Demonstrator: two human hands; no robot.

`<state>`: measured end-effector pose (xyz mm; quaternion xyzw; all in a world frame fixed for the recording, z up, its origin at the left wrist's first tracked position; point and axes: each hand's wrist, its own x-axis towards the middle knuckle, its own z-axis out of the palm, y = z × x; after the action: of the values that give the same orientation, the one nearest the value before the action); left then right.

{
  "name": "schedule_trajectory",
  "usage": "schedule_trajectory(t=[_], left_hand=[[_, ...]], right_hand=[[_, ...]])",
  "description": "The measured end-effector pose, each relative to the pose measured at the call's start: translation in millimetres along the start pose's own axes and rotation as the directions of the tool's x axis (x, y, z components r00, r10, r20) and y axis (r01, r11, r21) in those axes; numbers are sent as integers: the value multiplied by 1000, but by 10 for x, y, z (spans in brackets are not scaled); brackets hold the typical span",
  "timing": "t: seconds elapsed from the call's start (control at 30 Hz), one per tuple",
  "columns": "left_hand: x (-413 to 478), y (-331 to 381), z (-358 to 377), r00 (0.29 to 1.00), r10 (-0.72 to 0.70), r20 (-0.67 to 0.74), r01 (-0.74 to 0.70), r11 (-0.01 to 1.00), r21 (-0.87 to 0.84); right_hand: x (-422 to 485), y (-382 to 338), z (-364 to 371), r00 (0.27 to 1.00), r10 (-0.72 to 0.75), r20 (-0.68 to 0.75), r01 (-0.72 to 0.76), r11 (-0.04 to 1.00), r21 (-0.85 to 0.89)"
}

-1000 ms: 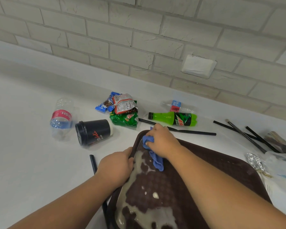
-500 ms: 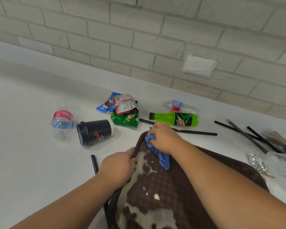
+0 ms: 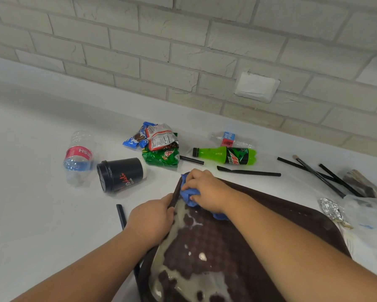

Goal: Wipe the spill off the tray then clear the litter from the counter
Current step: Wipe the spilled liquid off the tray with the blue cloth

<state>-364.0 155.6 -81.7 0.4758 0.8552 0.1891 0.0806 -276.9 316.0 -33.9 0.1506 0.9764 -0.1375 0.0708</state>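
A dark brown tray (image 3: 292, 216) lies on the white counter (image 3: 41, 225), with a pale milky spill (image 3: 181, 277) along its left side. My left hand (image 3: 150, 221) grips the tray's left rim. At the tray's far left corner my right hand (image 3: 205, 188) holds a crumpled blue cloth (image 3: 188, 196) pressed onto the tray. Litter lies behind: a tipped black paper cup (image 3: 121, 174), a clear water bottle (image 3: 77, 156), snack wrappers (image 3: 159, 144), a green soda bottle (image 3: 224, 154) and black straws (image 3: 248, 172).
More black straws (image 3: 320, 174) and a brush lie at the right, with crumpled foil (image 3: 332, 209) and a clear plastic bag (image 3: 370, 225) beside the tray. One straw (image 3: 121, 215) sits left of my left hand. A brick wall with a white socket (image 3: 257, 87) backs the counter.
My right hand has pushed the blue cloth a little further toward the tray's far left corner. My left hand has kept its grip on the rim.
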Motion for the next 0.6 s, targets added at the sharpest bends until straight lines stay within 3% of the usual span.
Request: schedule_trajectory(t=[0.1, 0.23, 0.4, 0.53, 0.6], left_hand=[[-11, 9, -12, 1000, 1, 2, -1, 1000, -17], [-15, 16, -14, 1000, 1, -10, -1, 1000, -16], [-30, 6, -9, 1000, 9, -21, -10, 1000, -27], [-27, 8, -2, 1000, 14, -22, -14, 1000, -16], [-27, 12, -5, 1000, 15, -22, -15, 1000, -8]], right_hand=[[15, 23, -117, 999, -23, 45, 20, 999, 51], [5, -51, 50, 996, 27, -87, -30, 999, -27], [-42, -10, -100, 990, -85, 109, 85, 996, 7], [-108, -92, 9, 999, -46, -24, 47, 998, 43], [-164, -123, 45, 997, -74, 12, 73, 996, 57]])
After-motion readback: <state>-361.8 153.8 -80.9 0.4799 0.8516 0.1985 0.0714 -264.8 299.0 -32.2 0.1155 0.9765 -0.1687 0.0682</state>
